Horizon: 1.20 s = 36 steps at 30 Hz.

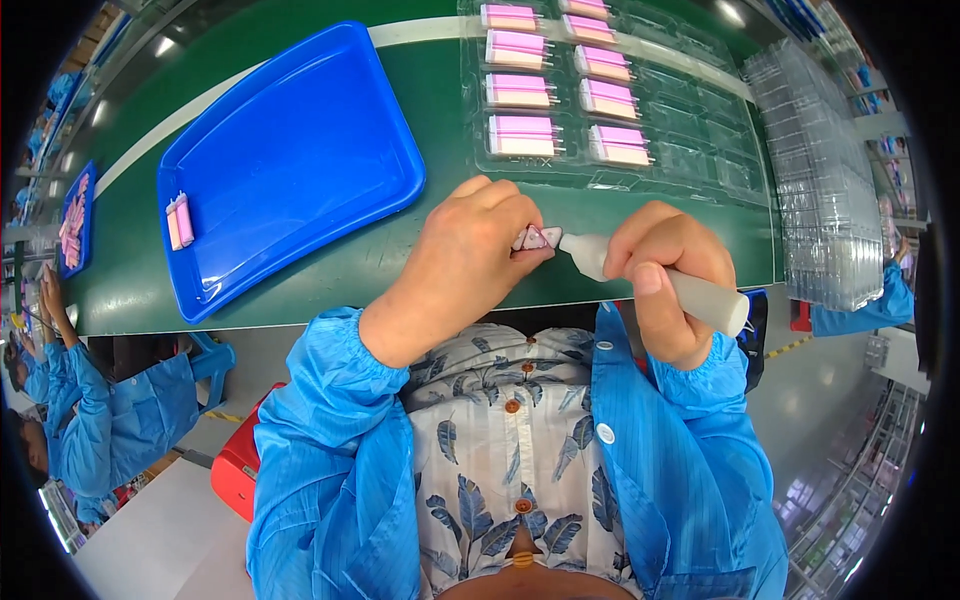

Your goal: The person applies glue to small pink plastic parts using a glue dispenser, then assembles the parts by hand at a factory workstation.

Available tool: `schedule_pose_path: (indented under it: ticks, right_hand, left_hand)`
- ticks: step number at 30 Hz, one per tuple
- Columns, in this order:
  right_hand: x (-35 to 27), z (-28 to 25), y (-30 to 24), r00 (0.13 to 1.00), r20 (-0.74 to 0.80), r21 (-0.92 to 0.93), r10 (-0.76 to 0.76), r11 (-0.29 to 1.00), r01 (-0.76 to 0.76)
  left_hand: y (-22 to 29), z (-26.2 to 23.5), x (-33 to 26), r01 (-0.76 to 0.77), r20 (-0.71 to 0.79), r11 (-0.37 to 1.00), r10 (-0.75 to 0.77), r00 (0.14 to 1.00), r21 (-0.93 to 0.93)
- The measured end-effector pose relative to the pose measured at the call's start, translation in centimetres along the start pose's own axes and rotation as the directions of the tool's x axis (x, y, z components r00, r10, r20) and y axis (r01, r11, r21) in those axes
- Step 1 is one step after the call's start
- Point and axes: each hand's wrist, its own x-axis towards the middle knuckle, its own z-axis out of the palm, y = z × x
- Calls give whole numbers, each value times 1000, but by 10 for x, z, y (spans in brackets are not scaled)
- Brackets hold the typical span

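Note:
Pinched in my left hand (pixel 455 262) is a small pink-and-white block (pixel 537 238); only its end sticks out past the fingertips. My right hand (pixel 675 260) wraps round a whitish squeeze bottle (pixel 710 303), tilted with its narrow nozzle pointing left. The nozzle tip is at the block's end; whether they touch I cannot tell. Beyond my hands, a clear moulded tray (pixel 690 130) holds two columns of pink-and-cream blocks (pixel 522 135) with thin pins at one end. To the left, a blue tray (pixel 300 130) has a similar block (pixel 180 222) by its left side.
Tall stacks of clear plastic trays (pixel 815 170) stand at the right end of the green table (pixel 120 290). A smaller blue tray (pixel 90 195) with several pink pieces lies far left. Co-workers in blue sit at the left, near a blue stool (pixel 212 362).

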Motion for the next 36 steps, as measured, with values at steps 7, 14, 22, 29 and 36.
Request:
schedule_pose_path:
  ticks: [7,14,22,29,36]
  right_hand:
    - [9,7,10,999,26,69,24,997,-26]
    - [10,12,12,994,66,101,91,990,-98]
    - [-3,6,-13,991,-17,119,132,984,-129]
    - [0,24,-2,997,-24,22,72,997,-72]
    - [-1,16,-18,978,50,21,203,979,-205]
  left_hand:
    - [-2,-2,2,22,41,1000,-22,999,5]
    - [4,-7,-15,182,-11,947,-192,981,-264]
    - [1,12,-32,80,-183,987,-105,977,-139]
    - [0,11,-31,52,-174,992,-72,982,-119]
    - [-1,10,-36,71,-182,967,-118,976,-246]
